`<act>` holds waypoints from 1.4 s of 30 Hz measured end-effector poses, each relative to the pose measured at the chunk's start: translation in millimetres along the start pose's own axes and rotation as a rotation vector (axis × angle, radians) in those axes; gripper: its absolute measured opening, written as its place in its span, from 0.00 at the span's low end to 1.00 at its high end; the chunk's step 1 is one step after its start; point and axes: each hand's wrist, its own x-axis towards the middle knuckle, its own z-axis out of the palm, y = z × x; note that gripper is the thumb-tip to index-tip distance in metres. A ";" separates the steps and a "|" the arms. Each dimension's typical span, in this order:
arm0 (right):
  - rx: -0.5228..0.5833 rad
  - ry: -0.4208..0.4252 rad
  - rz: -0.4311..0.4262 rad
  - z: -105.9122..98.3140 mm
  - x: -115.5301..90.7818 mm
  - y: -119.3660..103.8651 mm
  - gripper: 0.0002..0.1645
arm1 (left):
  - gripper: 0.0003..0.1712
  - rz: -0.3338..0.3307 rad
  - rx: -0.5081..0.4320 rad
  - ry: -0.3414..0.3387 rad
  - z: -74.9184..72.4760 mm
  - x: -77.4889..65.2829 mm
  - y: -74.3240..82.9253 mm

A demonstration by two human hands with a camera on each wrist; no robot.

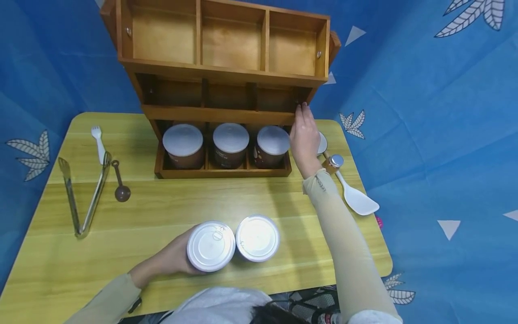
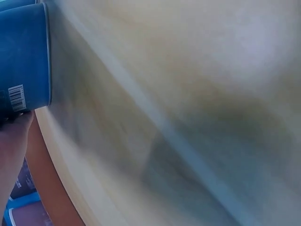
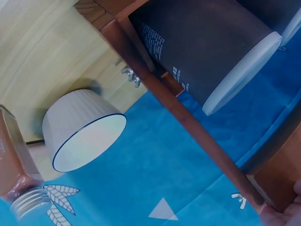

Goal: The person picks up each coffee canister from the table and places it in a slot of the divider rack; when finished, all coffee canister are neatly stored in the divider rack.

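**Clerk:** Item one, with position?

**Keeper:** Blue canister (image 1: pixel 211 246), near edge of the wooden table (image 1: pixel 182 198), beside a second canister (image 1: pixel 257 238), the lids nearly meeting. Upright; long axis vertical, lid upward. The left hand (image 1: pixel 174 254) is curled round its side.

**Clerk:** Appearance?

**Keeper:** Round, smooth, pale translucent lid with a pull-tab shape showing. Blue wall, barcode (image 2: pixel 17 98) low on it — the left wrist view alone gives that colour and label (from the head, chiefly lid).

**Clerk:** Item two?

**Keeper:** Wooden rack (image 1: pixel 226 67), far side of the table, long axis left to right. Orange-brown, three tiers, three compartments each; bottom tier holds three dark brown canisters (image 1: pixel 230 155), pale-lidded. The right hand (image 1: pixel 305 137) lays its fingers on the right end of the middle tier's front board; whether the thumb closes underneath, I cannot tell.

**Clerk:** Seen from the right wrist only?

**Keeper:** The rack's wing nut (image 3: pixel 131 76) — and the full shape of a white bowl (image 3: pixel 70 113), mostly hand-hidden from the head.
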 end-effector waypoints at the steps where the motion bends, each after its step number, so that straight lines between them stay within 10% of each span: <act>1: -0.001 -0.004 0.000 0.6 -0.3 -0.2 0.24 | 0.67 0.009 0.001 0.005 0.3 -1.0 -0.7; 25: -0.006 -0.015 0.008 0.0 0.9 -0.3 0.24 | 0.70 0.007 -0.020 0.187 -37.3 -10.2 41.4; 42: -0.008 -0.002 -0.008 -1.4 -0.5 0.1 0.24 | 0.68 0.402 -0.126 0.304 -118.0 22.4 118.6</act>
